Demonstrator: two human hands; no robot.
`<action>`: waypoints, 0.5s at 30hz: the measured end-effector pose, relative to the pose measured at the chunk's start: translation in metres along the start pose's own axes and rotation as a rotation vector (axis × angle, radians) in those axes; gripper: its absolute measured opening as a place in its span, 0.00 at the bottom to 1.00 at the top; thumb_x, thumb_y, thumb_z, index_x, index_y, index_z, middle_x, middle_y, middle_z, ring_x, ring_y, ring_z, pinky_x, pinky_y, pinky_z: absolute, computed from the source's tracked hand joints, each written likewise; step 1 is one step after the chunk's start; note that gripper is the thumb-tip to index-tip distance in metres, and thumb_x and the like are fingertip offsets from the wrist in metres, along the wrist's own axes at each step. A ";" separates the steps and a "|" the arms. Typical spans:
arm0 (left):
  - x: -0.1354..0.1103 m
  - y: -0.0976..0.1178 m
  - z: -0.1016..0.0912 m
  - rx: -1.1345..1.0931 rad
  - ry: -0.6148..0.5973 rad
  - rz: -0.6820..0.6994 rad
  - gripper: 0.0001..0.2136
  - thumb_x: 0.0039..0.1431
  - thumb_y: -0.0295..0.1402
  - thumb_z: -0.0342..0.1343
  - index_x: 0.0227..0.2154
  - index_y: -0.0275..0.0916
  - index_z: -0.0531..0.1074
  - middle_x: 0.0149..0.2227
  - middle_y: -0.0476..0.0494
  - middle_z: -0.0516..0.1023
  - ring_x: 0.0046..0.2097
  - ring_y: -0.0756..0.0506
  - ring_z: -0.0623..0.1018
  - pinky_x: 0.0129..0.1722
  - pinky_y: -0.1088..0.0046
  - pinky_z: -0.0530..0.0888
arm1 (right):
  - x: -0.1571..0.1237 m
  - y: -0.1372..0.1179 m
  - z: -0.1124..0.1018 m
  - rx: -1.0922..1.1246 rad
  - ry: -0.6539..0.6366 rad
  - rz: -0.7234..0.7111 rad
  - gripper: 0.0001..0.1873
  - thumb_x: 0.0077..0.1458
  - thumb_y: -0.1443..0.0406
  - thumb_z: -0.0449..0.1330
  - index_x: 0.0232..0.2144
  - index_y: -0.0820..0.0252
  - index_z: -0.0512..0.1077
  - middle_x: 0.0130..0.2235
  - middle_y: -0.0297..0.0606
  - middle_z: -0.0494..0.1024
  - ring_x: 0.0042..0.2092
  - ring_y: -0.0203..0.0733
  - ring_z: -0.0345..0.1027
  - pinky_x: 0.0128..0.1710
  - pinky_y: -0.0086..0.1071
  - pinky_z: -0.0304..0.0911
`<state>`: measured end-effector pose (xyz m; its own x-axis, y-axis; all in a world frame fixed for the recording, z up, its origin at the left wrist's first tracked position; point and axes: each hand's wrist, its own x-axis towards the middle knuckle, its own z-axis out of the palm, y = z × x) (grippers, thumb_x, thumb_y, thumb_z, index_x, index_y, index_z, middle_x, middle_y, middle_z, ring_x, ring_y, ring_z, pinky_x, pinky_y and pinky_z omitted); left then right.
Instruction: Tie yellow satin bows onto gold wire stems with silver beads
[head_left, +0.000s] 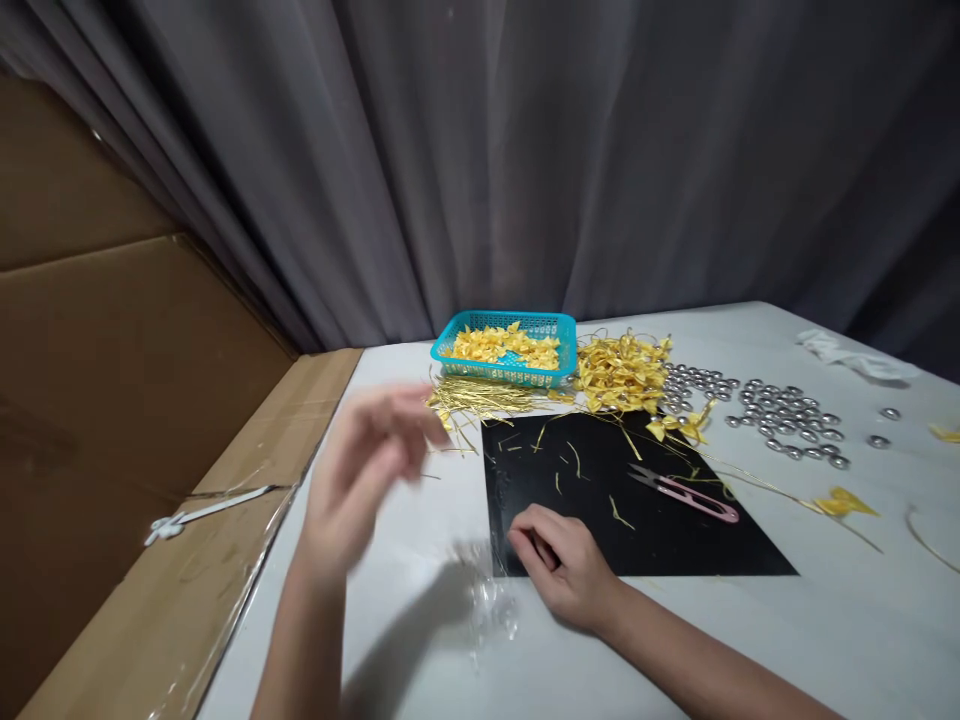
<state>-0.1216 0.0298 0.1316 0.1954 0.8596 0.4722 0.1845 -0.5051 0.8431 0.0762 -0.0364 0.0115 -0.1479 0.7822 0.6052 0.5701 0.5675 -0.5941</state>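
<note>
My left hand (371,465) is raised over the left side of the table, smeared by motion. Its fingers are bent towards a bundle of gold wire ties (487,396), and I cannot tell whether they hold anything. Closed, my right hand (562,562) rests at the near left edge of a black mat (555,480); whatever is inside its fingers is hidden. Crumpled clear plastic (491,605) lies just left of that hand. Small gold offcuts (576,460) are scattered over the mat, along with pink-handled thread snips (686,494).
Behind the mat stands a blue basket (566,350) of yellow ribbon bows (502,345). A heap of yellow bows (622,372) is beside it, then several silver oval beads (795,420). A cardboard box (142,400) borders the left, a white cloth (855,355) the far right.
</note>
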 end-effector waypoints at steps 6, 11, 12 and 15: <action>0.043 -0.101 -0.009 0.796 -0.009 -0.380 0.16 0.52 0.44 0.53 0.38 0.39 0.73 0.32 0.42 0.76 0.28 0.43 0.72 0.25 0.71 0.61 | 0.001 0.001 -0.001 0.011 0.015 0.016 0.08 0.57 0.70 0.51 0.25 0.61 0.64 0.20 0.30 0.62 0.19 0.28 0.50 0.20 0.25 0.48; 0.033 -0.136 -0.003 0.932 -0.085 -0.418 0.11 0.53 0.41 0.52 0.33 0.42 0.74 0.32 0.43 0.77 0.35 0.38 0.74 0.26 0.71 0.58 | 0.001 0.004 -0.001 0.025 0.019 0.039 0.09 0.56 0.70 0.51 0.24 0.61 0.64 0.20 0.29 0.62 0.19 0.28 0.49 0.20 0.25 0.48; 0.032 -0.137 -0.001 0.949 -0.085 -0.410 0.10 0.54 0.40 0.51 0.32 0.42 0.74 0.33 0.42 0.78 0.36 0.38 0.74 0.26 0.71 0.58 | 0.001 0.005 -0.001 0.029 0.019 0.047 0.09 0.56 0.70 0.51 0.24 0.61 0.64 0.20 0.29 0.62 0.19 0.28 0.49 0.20 0.25 0.48; 0.032 -0.132 0.001 0.981 -0.046 -0.371 0.10 0.56 0.38 0.49 0.29 0.42 0.73 0.34 0.42 0.77 0.34 0.40 0.73 0.26 0.71 0.55 | 0.002 0.006 0.000 0.043 0.023 0.078 0.09 0.56 0.71 0.51 0.24 0.61 0.64 0.20 0.29 0.62 0.20 0.28 0.49 0.21 0.25 0.49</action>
<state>-0.1389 0.1243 0.0350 -0.0003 0.9799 0.1995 0.9362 -0.0699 0.3445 0.0796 -0.0317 0.0089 -0.0851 0.8185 0.5681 0.5437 0.5160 -0.6619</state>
